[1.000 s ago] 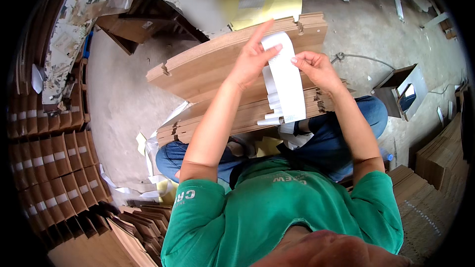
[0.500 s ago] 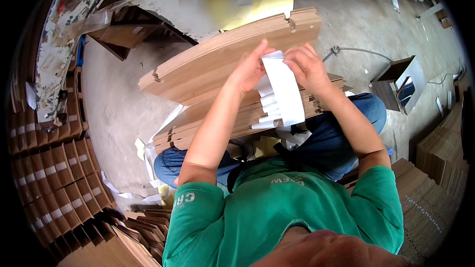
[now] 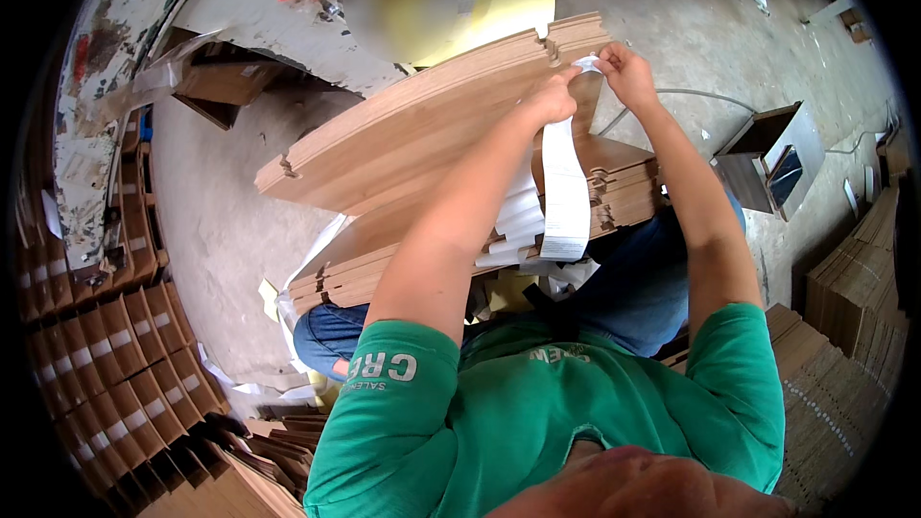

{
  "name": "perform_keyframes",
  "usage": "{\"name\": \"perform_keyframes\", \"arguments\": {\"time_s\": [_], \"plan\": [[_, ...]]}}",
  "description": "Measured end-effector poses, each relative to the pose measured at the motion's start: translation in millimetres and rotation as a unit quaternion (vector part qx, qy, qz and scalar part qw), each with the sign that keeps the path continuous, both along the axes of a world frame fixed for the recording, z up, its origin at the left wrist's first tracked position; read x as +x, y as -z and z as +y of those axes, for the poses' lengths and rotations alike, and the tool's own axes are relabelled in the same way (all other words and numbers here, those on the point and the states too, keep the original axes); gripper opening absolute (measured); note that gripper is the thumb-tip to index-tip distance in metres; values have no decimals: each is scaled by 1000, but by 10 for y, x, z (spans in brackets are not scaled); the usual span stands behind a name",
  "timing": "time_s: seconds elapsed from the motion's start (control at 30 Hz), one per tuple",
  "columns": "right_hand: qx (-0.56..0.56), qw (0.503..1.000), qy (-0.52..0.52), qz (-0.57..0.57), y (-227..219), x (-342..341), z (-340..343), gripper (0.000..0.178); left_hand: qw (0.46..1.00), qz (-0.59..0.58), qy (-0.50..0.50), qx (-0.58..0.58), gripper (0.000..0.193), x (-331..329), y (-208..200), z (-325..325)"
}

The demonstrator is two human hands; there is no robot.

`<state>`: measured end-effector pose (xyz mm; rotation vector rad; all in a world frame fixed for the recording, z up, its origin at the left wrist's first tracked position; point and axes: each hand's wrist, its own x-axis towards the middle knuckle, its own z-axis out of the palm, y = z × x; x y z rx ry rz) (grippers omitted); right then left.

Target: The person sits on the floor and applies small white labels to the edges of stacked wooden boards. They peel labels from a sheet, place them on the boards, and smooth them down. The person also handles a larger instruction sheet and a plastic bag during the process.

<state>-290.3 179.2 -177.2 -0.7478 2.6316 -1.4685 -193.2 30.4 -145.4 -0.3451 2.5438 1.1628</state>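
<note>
A long white strip of paper labels (image 3: 564,192) hangs down from my left hand (image 3: 550,101), whose fingers are closed on its upper part. My right hand (image 3: 625,75) pinches a small white label end (image 3: 587,63) at the right end of an upright stack of wood-coloured boards (image 3: 422,125). The boards have notches near both ends. Behind the hanging strip, more of the white paper falls in folds (image 3: 518,216). A second stack of notched boards (image 3: 355,273) lies against my legs, partly covered by my left forearm and the paper.
Brown divided racks (image 3: 115,345) stand at the left, below a paint-worn white panel (image 3: 96,105). Yellow sheets (image 3: 513,0) lie beyond the boards. A small open box (image 3: 772,158) sits at the right, with stacked panels (image 3: 854,273) nearer. Paper scraps litter the floor.
Both hands have moved away from me and slightly right, to the upright stack's right end. The label strip has come along and hangs longer below my left hand.
</note>
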Motion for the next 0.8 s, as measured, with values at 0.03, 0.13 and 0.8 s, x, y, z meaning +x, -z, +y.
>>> {"name": "perform_keyframes", "arguments": {"time_s": [0.03, 0.13, 0.8], "plan": [[5, 1000, 10, 2, -7, -1, -29, 12, 1000, 0, -6, 7, 68, -44, 43, -8], [7, 999, 32, 10, 19, -15, -32, 14, 1000, -20, -14, 13, 68, -99, 109, -41], [-129, 947, 164, -244, -155, -98, -50, 26, 826, 141, -273, 473, 32, 1317, -982, -411]]}}
